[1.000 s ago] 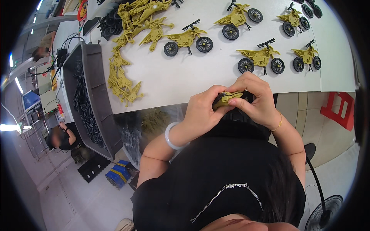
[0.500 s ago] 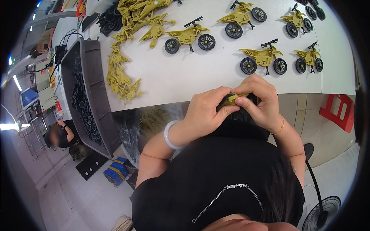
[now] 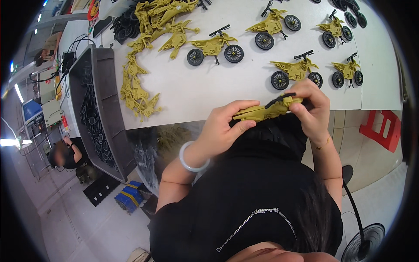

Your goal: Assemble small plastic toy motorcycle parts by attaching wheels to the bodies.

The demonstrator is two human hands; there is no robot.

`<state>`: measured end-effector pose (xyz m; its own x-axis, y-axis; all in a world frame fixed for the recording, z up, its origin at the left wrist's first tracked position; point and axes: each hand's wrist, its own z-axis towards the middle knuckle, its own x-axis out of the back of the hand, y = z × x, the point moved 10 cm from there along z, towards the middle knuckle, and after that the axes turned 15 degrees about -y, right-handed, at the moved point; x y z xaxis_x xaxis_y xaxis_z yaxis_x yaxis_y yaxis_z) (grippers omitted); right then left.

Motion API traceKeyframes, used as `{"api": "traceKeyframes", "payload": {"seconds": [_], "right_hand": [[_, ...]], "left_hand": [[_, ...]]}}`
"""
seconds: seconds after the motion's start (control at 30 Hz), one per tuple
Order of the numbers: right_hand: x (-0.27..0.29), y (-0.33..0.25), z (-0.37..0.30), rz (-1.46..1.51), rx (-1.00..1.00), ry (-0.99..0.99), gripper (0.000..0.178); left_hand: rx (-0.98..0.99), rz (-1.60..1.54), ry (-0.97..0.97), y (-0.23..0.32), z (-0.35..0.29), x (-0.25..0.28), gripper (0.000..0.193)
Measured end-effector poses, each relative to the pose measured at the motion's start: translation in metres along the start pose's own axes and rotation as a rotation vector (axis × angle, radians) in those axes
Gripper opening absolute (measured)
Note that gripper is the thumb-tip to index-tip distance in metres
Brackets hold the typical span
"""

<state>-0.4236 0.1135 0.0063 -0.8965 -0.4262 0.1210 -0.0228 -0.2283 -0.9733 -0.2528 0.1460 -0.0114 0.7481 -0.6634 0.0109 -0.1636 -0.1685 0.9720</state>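
Note:
Between my hands, just off the table's front edge, is an olive-yellow toy motorcycle body with black handlebars on top. My left hand pinches its pointed tail end between thumb and fingers. The front end, near the handlebars, is gripped by my right hand. No wheels show on this body, though my right fingers hide part of its front. Beyond my right hand stands a toy motorcycle with black spoked wheels, and another toy motorcycle lies farther left.
On the white table, several more wheeled motorcycles sit at the right. Loose yellow body parts and black parts pile up at the left. A grey bin holds black wheels. A red stool and a fan stand at the right.
My hands have moved apart and the toy body has turned, so its length and black handlebars now show. My right hand has shifted right; the left still grips the tail end.

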Motion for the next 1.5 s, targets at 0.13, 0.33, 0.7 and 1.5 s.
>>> {"api": "traceKeyframes", "payload": {"seconds": [0.13,0.33,0.7,1.5], "right_hand": [[-0.004,-0.008,-0.005,0.015,0.063,0.009,0.024],[-0.001,0.003,0.008,-0.012,-0.110,-0.030,0.020],[0.001,-0.050,-0.003,-0.257,0.180,0.117,0.024],[-0.025,0.001,-0.019,-0.036,-0.180,-0.125,0.032]], "left_hand": [[-0.110,0.266,0.112,0.020,-0.008,0.004,0.031],[0.048,0.095,0.065,-0.004,-0.001,0.006,0.029],[-0.022,-0.721,0.004,-0.035,0.012,-0.006,0.038],[0.080,0.388,0.136,-0.010,0.017,-0.012,0.039]]}}
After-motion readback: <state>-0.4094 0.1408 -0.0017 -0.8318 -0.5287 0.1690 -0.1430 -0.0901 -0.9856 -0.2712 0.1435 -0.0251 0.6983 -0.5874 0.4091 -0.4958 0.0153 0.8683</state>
